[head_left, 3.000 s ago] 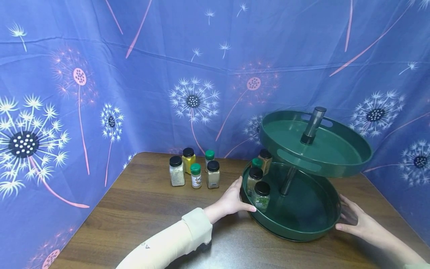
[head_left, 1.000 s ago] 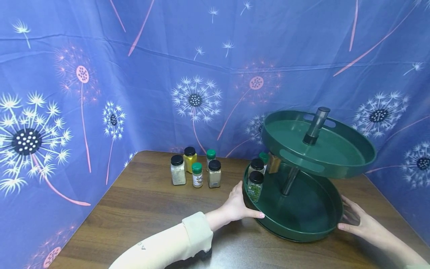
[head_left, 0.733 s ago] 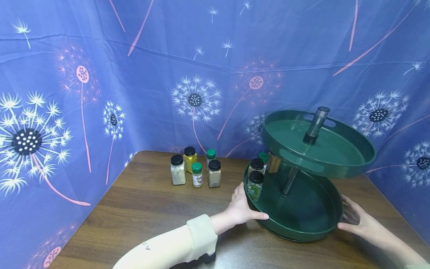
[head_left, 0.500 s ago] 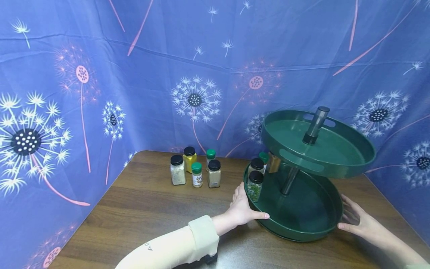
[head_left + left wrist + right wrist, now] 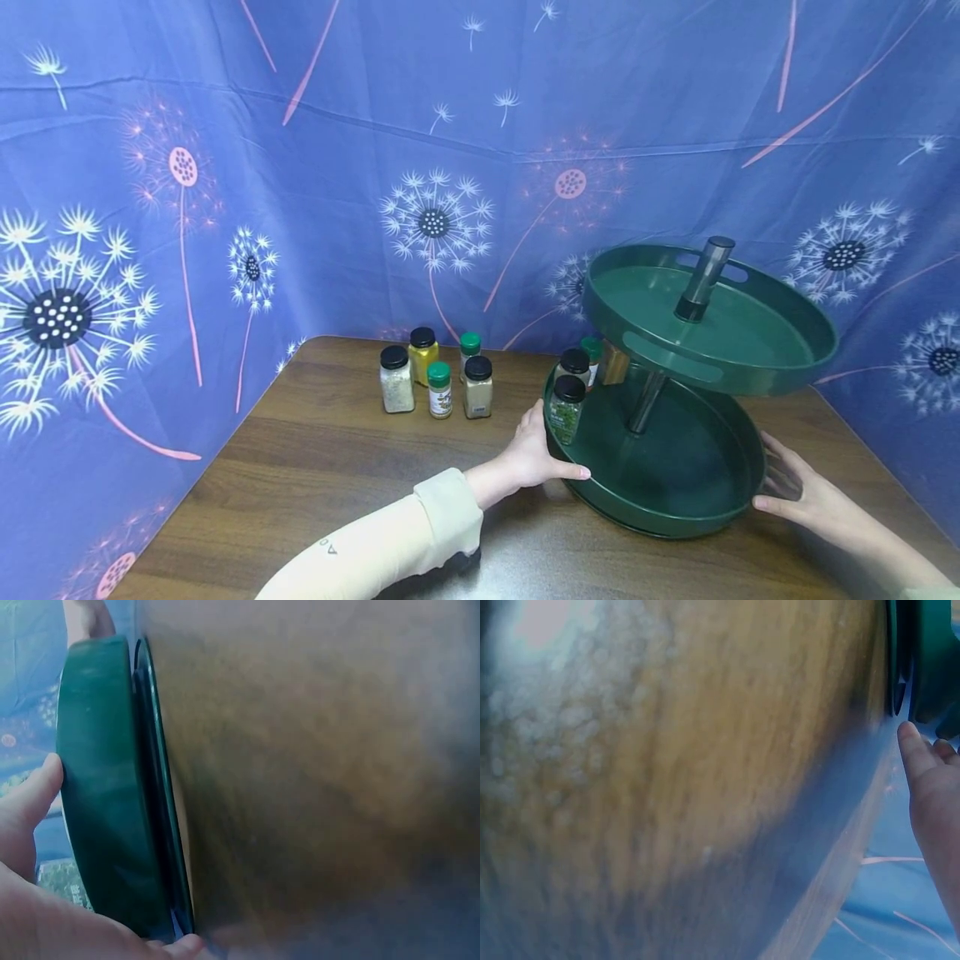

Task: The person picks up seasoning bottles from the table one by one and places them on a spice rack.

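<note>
A green two-tier round tray stand (image 5: 667, 521) stands on the table at the right in the head view. My left hand (image 5: 528, 454) lies spread against the left side of its lower tray, thumb at the rim. In the left wrist view, fingers and thumb span the tray's outer wall (image 5: 105, 772). My right hand (image 5: 802, 492) touches the lower tray's right side with loosely extended fingers. Several spice jars stand inside the lower tray at the left: a black-capped jar of green herbs (image 5: 566, 412) in front, others behind. The upper tray (image 5: 738, 317) partly hides a brown one.
More spice jars stand left of the stand: a white one (image 5: 397, 387), a yellow one (image 5: 423, 362), two green-capped ones and a beige one (image 5: 477, 396). A blue dandelion-print cloth (image 5: 337, 167) hangs behind the wooden table (image 5: 300, 483).
The lower tray has turned, carrying its jars backward and rightward along the rim. The left hand shifted forward along the rim, then slightly back with the tray. The right hand stays nearly still.
</note>
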`<control>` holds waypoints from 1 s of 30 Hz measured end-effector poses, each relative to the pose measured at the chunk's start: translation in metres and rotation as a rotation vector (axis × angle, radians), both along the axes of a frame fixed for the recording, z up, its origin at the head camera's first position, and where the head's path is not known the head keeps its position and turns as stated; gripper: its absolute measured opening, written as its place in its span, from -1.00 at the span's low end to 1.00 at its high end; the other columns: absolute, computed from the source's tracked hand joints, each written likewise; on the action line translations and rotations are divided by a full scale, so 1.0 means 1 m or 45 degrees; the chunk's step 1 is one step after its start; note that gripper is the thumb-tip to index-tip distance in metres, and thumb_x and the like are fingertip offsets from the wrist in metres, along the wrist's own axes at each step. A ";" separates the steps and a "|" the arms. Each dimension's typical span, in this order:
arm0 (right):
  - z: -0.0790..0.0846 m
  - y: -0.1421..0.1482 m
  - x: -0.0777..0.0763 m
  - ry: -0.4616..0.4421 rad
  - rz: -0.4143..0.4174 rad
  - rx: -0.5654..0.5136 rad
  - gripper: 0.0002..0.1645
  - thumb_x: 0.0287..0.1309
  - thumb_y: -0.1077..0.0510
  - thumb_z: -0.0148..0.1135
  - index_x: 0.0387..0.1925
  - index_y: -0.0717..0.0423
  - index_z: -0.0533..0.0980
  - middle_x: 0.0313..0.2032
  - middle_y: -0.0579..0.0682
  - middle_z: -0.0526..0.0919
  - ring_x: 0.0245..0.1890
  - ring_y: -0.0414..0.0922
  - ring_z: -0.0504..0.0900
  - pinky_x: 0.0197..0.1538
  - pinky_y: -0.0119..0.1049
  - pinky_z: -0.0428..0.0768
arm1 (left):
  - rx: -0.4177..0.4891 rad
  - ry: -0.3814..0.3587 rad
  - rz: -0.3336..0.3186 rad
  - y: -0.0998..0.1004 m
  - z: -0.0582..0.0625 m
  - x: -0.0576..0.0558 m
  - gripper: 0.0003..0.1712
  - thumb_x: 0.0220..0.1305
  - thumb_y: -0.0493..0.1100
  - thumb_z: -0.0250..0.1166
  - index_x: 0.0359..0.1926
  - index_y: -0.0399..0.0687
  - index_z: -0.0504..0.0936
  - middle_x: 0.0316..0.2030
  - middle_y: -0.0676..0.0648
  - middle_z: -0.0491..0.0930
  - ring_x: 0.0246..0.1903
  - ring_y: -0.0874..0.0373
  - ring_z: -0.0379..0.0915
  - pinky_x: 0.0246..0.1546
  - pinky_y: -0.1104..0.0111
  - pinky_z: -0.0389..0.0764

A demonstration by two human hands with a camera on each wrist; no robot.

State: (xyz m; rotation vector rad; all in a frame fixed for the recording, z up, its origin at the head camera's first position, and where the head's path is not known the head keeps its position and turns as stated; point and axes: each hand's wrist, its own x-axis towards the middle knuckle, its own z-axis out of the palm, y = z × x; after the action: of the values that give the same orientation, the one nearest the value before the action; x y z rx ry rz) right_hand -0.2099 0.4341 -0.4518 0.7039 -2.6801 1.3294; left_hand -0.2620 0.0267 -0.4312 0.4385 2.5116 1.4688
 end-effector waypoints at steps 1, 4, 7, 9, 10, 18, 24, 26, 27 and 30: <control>0.001 0.000 0.000 -0.007 -0.003 0.000 0.03 0.11 0.50 0.14 0.43 0.32 -0.27 0.17 -0.63 0.06 0.07 -0.71 0.17 -0.03 -0.76 0.33 | 0.003 -0.010 -0.009 -0.001 0.001 -0.001 0.39 -0.19 0.04 0.58 0.46 -0.22 -0.19 0.43 -0.27 -0.11 0.41 -0.19 -0.16 0.32 -0.06 0.10; 0.002 -0.001 0.001 -0.029 -0.017 0.017 0.03 0.13 0.47 0.14 0.43 0.31 -0.28 0.15 -0.64 0.05 0.06 -0.71 0.16 -0.04 -0.74 0.35 | 0.007 -0.035 -0.042 -0.004 0.005 -0.007 0.37 -0.18 -0.02 0.58 0.46 -0.21 -0.18 0.44 -0.27 -0.11 0.41 -0.19 -0.16 0.32 -0.07 0.08; 0.002 -0.001 0.001 -0.041 -0.034 0.042 0.03 0.14 0.45 0.15 0.43 0.30 -0.27 0.16 -0.62 0.04 0.06 -0.72 0.15 -0.05 -0.74 0.35 | -0.015 -0.075 -0.077 -0.007 0.009 -0.013 0.36 -0.16 -0.06 0.57 0.47 -0.20 -0.20 0.44 -0.26 -0.11 0.42 -0.16 -0.17 0.34 -0.05 0.06; 0.002 -0.001 0.001 -0.041 -0.031 0.057 0.02 0.14 0.44 0.15 0.43 0.31 -0.28 0.24 -0.51 0.05 0.06 -0.73 0.14 -0.04 -0.75 0.34 | -0.042 -0.101 -0.093 -0.009 0.011 -0.018 0.36 -0.15 -0.07 0.56 0.47 -0.19 -0.21 0.45 -0.24 -0.12 0.43 -0.13 -0.18 0.35 -0.03 0.05; 0.001 -0.001 0.000 -0.038 -0.025 0.059 0.02 0.15 0.44 0.14 0.43 0.31 -0.28 0.24 -0.50 0.05 0.06 -0.73 0.14 -0.04 -0.75 0.33 | -0.056 -0.116 -0.099 -0.010 0.012 -0.020 0.36 -0.14 -0.07 0.56 0.47 -0.18 -0.22 0.45 -0.23 -0.12 0.43 -0.12 -0.19 0.35 -0.02 0.05; 0.001 -0.001 0.000 0.001 0.002 0.029 0.03 0.10 0.49 0.15 0.42 0.35 -0.25 0.17 -0.62 0.05 0.08 -0.72 0.15 -0.03 -0.76 0.32 | -0.077 -0.148 -0.109 -0.015 0.016 -0.030 0.23 -0.05 -0.11 0.51 0.46 -0.25 -0.13 0.45 -0.22 -0.08 0.43 -0.10 -0.18 0.38 0.04 0.00; 0.001 0.000 0.000 0.017 0.020 0.006 0.04 0.07 0.52 0.15 0.42 0.35 -0.25 0.19 -0.62 0.06 0.10 -0.72 0.15 -0.01 -0.77 0.30 | -0.002 -0.114 -0.075 -0.017 0.015 -0.036 0.04 0.05 -0.21 0.43 0.42 -0.30 0.00 0.42 -0.26 0.03 0.41 -0.13 -0.08 0.37 0.04 0.04; 0.000 0.000 0.000 0.026 0.032 0.001 0.04 0.06 0.53 0.15 0.42 0.35 -0.25 0.20 -0.62 0.07 0.10 -0.72 0.15 -0.01 -0.78 0.30 | 0.022 -0.111 -0.069 -0.018 0.015 -0.037 -0.03 0.09 -0.23 0.40 0.42 -0.29 0.04 0.40 -0.26 0.08 0.39 -0.13 -0.03 0.36 0.04 0.07; 0.000 0.000 0.000 0.029 0.036 -0.001 0.04 0.06 0.53 0.15 0.42 0.36 -0.25 0.20 -0.61 0.07 0.11 -0.72 0.15 -0.01 -0.78 0.30 | 0.034 -0.109 -0.064 -0.018 0.015 -0.038 -0.06 0.10 -0.24 0.38 0.41 -0.29 0.06 0.39 -0.26 0.12 0.39 -0.13 0.00 0.35 0.05 0.09; 0.001 0.000 0.001 0.027 0.031 0.003 0.04 0.06 0.53 0.16 0.42 0.36 -0.24 0.20 -0.62 0.07 0.10 -0.73 0.15 -0.01 -0.78 0.29 | 0.068 -0.107 -0.065 -0.018 0.015 -0.041 -0.15 0.16 -0.29 0.32 0.39 -0.29 0.11 0.35 -0.27 0.19 0.36 -0.13 0.06 0.33 0.04 0.14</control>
State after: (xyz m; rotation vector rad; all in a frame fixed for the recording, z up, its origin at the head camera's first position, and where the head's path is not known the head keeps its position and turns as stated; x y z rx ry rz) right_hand -0.2093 0.4336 -0.4503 0.7493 -2.6654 1.3175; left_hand -0.3029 0.0085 -0.4157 0.4367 2.3844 1.5059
